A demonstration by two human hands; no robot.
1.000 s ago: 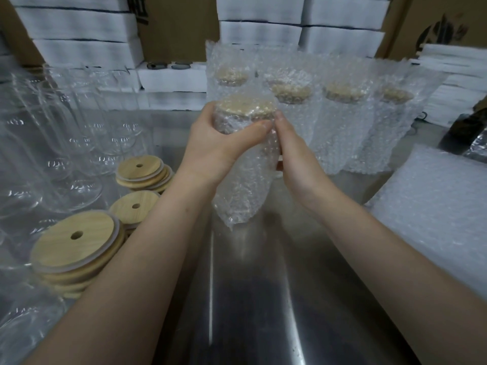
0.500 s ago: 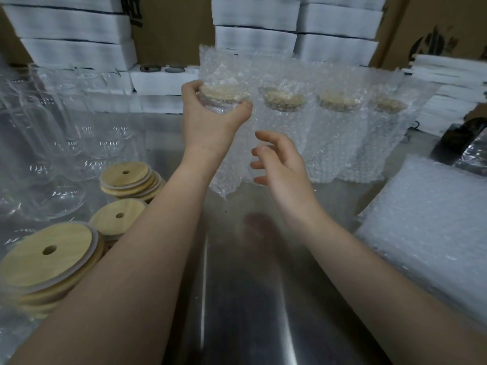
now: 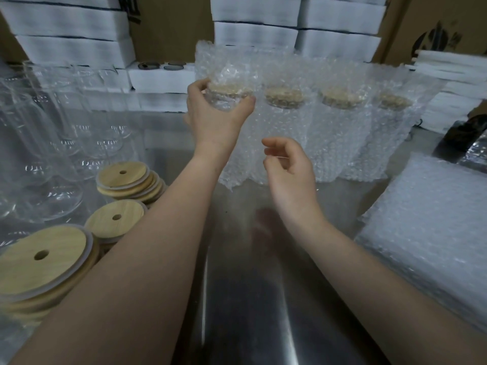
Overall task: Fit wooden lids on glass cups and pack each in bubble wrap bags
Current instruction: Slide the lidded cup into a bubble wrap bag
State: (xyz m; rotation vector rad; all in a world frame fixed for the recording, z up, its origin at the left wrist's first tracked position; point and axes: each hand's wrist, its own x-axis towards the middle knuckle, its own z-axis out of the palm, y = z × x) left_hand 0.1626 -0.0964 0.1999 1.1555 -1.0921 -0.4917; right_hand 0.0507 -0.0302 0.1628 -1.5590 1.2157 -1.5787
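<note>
My left hand grips the top of a wrapped glass cup with a wooden lid, inside a bubble wrap bag. It stands at the left end of a row of three other wrapped cups along the back of the metal table. My right hand hovers in front of the row, fingers loosely curled and holding nothing. Stacks of wooden lids with centre holes lie at the left. Bare glass cups stand behind them.
A pile of flat bubble wrap bags lies at the right. White foam boxes and cardboard boxes line the back. The steel table stretches between my arms.
My left hand carried the wrapped cup back and left into the row. My right hand let go of it and drew away, now hanging free.
</note>
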